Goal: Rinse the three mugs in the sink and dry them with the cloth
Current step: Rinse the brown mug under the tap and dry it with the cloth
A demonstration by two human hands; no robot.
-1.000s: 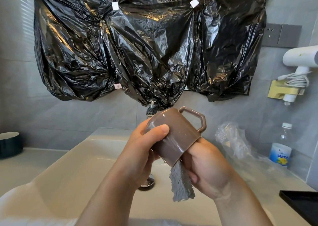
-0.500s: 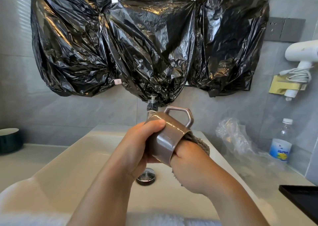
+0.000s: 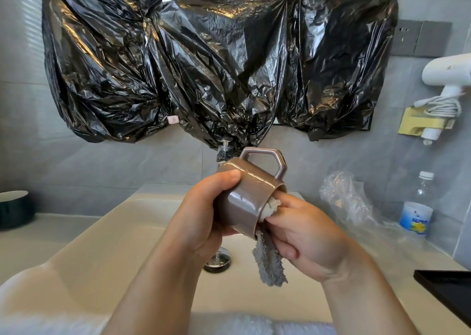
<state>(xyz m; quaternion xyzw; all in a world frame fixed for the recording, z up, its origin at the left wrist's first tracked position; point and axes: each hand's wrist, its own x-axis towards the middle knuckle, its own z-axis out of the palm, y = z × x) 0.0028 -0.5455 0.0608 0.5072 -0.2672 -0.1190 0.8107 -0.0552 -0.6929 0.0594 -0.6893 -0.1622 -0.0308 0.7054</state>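
Note:
A brown mug (image 3: 251, 194) with an angular handle lies on its side above the white sink (image 3: 107, 235), handle up, mouth toward the right. My left hand (image 3: 204, 220) wraps its base, thumb on top. My right hand (image 3: 303, 240) pushes a grey cloth (image 3: 269, 263) into the mug's mouth; part of the cloth hangs down below the rim, and a pale side of it shows at the opening. No other mugs are in view.
Black plastic sheeting (image 3: 204, 61) covers the wall above the tap (image 3: 224, 153). The drain plug (image 3: 218, 260) sits under my hands. A dark bowl (image 3: 15, 209) stands at left; crumpled clear plastic (image 3: 349, 202), a water bottle (image 3: 418, 207) and a black tray (image 3: 448, 296) at right.
The mug has turned so its handle points up. My right hand's fingers have gone into the mouth with the cloth, whose tail hangs out again after being tucked away half a second ago.

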